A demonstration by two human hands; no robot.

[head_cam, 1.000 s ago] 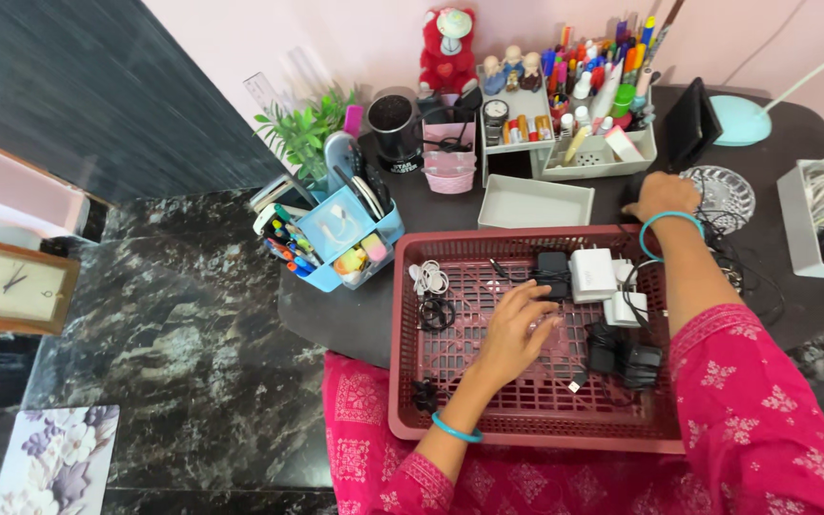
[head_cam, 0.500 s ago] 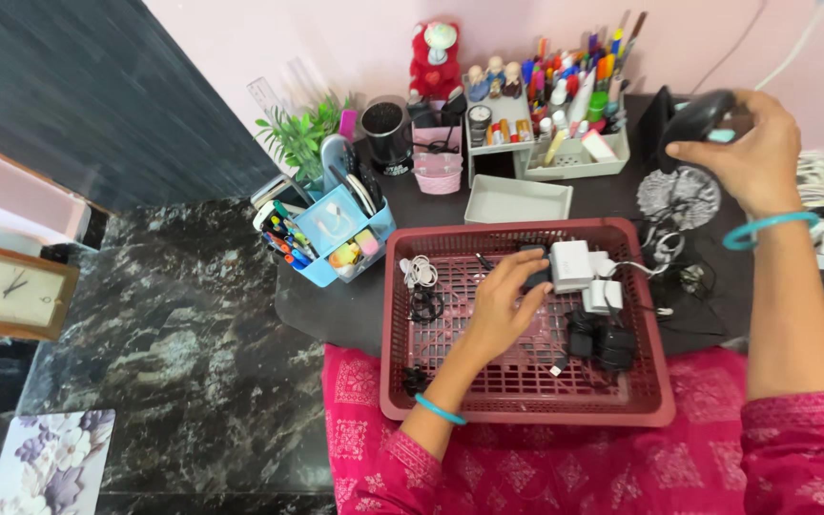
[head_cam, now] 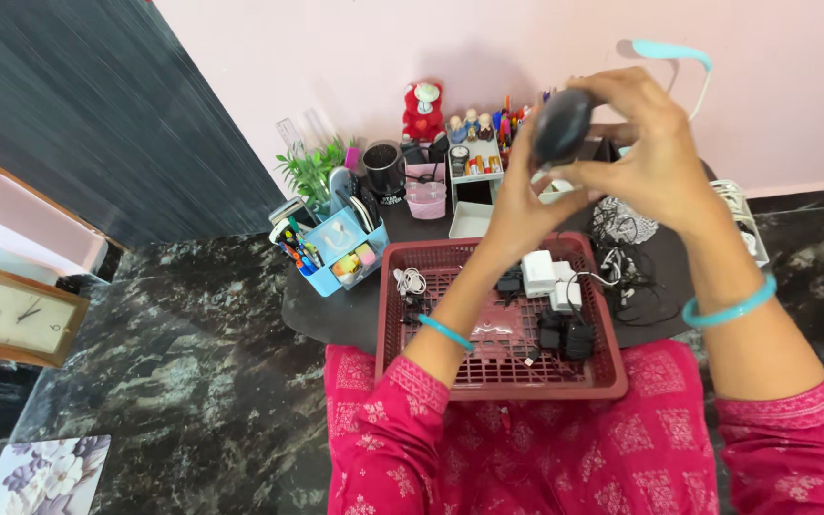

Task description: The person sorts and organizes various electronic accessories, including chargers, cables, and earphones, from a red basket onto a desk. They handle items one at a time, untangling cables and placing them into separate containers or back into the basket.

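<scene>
Both hands are raised close to the camera, together on a rounded black gadget [head_cam: 561,124]. My right hand [head_cam: 655,157] wraps it from the right and above. My left hand [head_cam: 519,205] touches it from below with fingertips. Under them a dark red plastic basket [head_cam: 591,381] rests on my lap and the table edge. It contains white chargers [head_cam: 538,273], black adapters [head_cam: 565,335] and coiled white earphones [head_cam: 410,281].
On the dark table [head_cam: 331,315] stand a blue organiser [head_cam: 336,250] with pens, a green plant [head_cam: 312,170], a black cup [head_cam: 384,167], a red plush toy [head_cam: 423,111], a grey pen holder [head_cam: 477,170], a white tray [head_cam: 470,221], tangled cables [head_cam: 631,281]. A wooden clock [head_cam: 13,316] lies on the marble floor.
My right hand lifted the black gadget off the table toward the camera. My left hand left the basket and rose to join it. The view pulled back and up.
</scene>
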